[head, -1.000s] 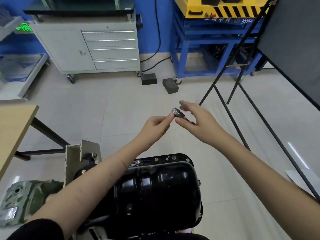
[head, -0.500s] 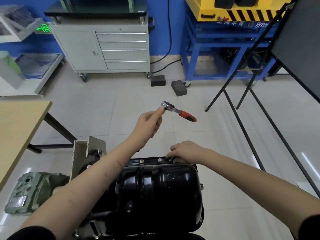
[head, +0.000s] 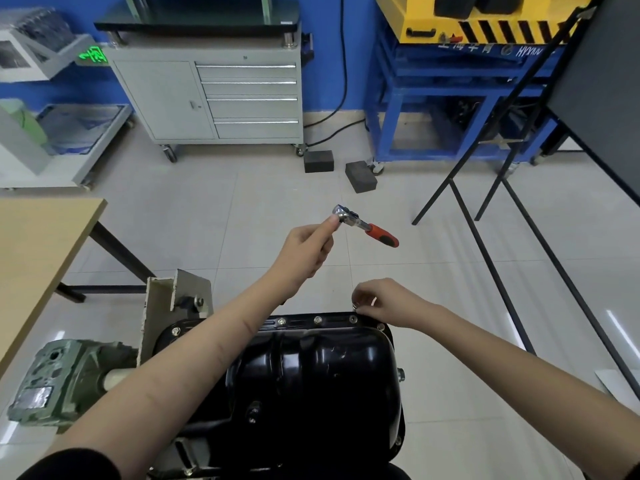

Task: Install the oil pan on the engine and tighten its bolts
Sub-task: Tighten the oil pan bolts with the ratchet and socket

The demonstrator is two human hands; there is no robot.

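The oil pan [head: 311, 382] sits nearest, dome up on the engine [head: 69, 379], its flange already seated along the far edge. It looks like pressed steel with a glossy black coat: stiff, fairly heavy, slick to bare fingers, and likely to dent or chip rather than break. If it had to be shifted, the flange rim would be the place to take it, not the smooth bulge.

Along that far flange edge I count five bolts [head: 317, 319] showing, plus one at the right side of the pan; others may sit out of sight on the near side.

At the far right corner of the flange, the right hand [head: 388, 303] has its grip pinched on a small bolt [head: 355, 306] just above its hole, apparently starting it by hand. Such a bolt is light, hard and easy to drop or cross-thread, so fingertips on the head suit it best.

Further out, above the floor, the left hand [head: 304, 251] holds one ratchet [head: 363, 225], its grip grasping the metal head end, the red handle free and pointing right. It is rigid and moderately heavy; the rubbery handle is the proper hold for tightening.
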